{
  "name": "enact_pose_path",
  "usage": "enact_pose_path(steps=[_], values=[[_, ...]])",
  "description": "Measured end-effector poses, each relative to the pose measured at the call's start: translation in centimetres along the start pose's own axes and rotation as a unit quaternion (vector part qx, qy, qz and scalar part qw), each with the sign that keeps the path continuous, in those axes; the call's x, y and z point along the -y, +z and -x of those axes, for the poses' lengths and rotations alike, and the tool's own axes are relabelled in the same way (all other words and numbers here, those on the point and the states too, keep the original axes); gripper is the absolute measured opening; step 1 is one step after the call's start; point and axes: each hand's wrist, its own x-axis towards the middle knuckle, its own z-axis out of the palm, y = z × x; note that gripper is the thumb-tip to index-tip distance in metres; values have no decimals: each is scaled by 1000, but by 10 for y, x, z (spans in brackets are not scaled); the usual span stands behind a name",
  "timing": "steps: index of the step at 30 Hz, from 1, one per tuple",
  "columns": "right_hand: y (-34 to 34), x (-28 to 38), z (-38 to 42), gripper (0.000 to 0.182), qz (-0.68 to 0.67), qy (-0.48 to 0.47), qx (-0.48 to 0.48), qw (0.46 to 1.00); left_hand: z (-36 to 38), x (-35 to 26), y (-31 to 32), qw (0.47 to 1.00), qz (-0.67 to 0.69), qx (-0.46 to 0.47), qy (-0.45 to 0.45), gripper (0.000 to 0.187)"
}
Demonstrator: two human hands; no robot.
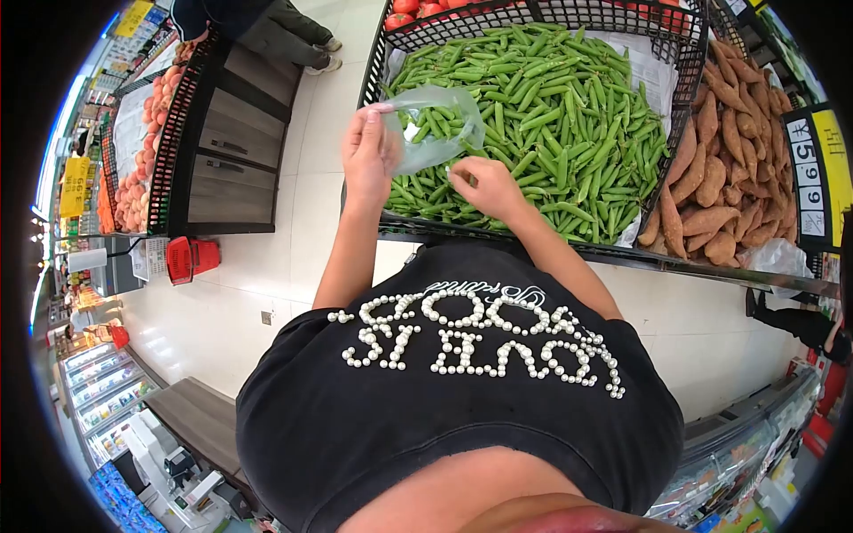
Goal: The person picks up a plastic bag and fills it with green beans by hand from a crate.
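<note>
A clear plastic bag [437, 158] hangs open over the pile of green pea pods [569, 115]. My left hand [368, 153] pinches the bag's edge between thumb and fingers, at the left side of the bin. Just right of the bag and low over the pods is my right hand [487, 185], its fingers curled together in a pinch. Something small and pale shows at those fingertips, too small to name. The pods fill a black plastic crate [515, 233] lined with paper.
Sweet potatoes [737, 142] lie right of the crate, beside a price sign [813, 173]. Tomatoes [404, 7] sit behind the pods. A dark cabinet [235, 142] with produce stands left, a red basket [191, 259] near it. Another person's legs [284, 40] show at the top.
</note>
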Motion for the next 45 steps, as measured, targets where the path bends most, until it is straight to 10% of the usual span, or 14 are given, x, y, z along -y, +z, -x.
enact_pose_path(steps=[5,11,14,17,28,33,40,45], values=[[30,20,-56,14,113,-92,-89,985,4,4,12,993,-93,52,-49,24],[46,7,-90,20,295,69,162,939,7,6,10,982,-158,78,-64,23],[50,-3,-93,24,283,75,137,946,9,7,6,987,-134,62,-67,23],[54,-15,-81,22,137,-42,-27,989,3,8,-1,993,-114,15,-34,24],[-7,-1,3,16,-211,108,5,971,-7,-9,-8,997,-20,-79,-6,22],[-6,-20,39,18,51,56,57,996,-4,-1,-9,999,-14,-43,-9,21],[-48,-9,38,16,62,97,-44,992,-3,1,7,999,0,-36,-8,23],[-59,-22,53,48,311,110,-230,916,-5,4,7,1000,0,-26,-3,24]])
